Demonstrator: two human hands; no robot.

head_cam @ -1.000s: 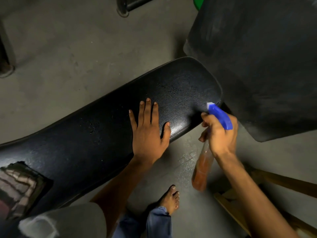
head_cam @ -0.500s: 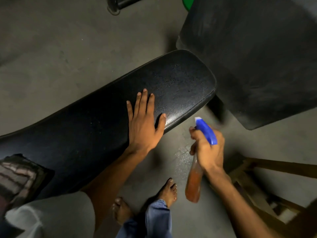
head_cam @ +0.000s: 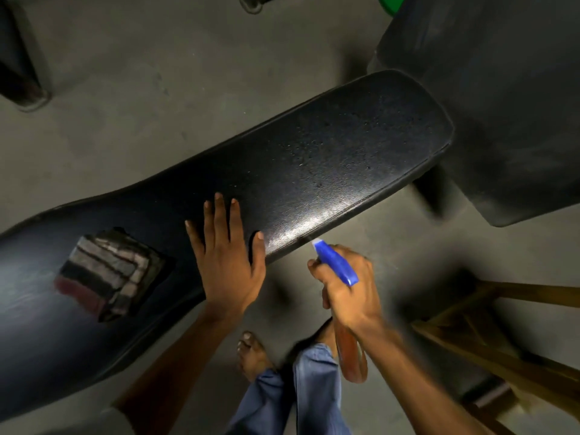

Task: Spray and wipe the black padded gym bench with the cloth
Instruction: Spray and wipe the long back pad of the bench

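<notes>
The black padded bench (head_cam: 329,152) runs diagonally from lower left to upper right, with fine droplets on its right half. My left hand (head_cam: 226,255) lies flat on its near edge, fingers spread. My right hand (head_cam: 348,290) grips a spray bottle (head_cam: 335,262) with a blue trigger head and orange liquid; its nozzle points at the bench's near edge, just off the pad. A folded striped cloth (head_cam: 106,274) rests on the bench to the left of my left hand.
A second large black pad (head_cam: 502,105) stands past the bench's right end. A wooden frame (head_cam: 489,340) sits on the concrete floor at the lower right. My bare feet (head_cam: 254,356) and jeans are below the bench edge. Dark equipment legs (head_cam: 22,73) stand at the upper left.
My right hand with the bottle drew back from the bench's right end toward me and left. The view shifted, bringing more of the cloth into sight. My left hand stayed flat on the pad.
</notes>
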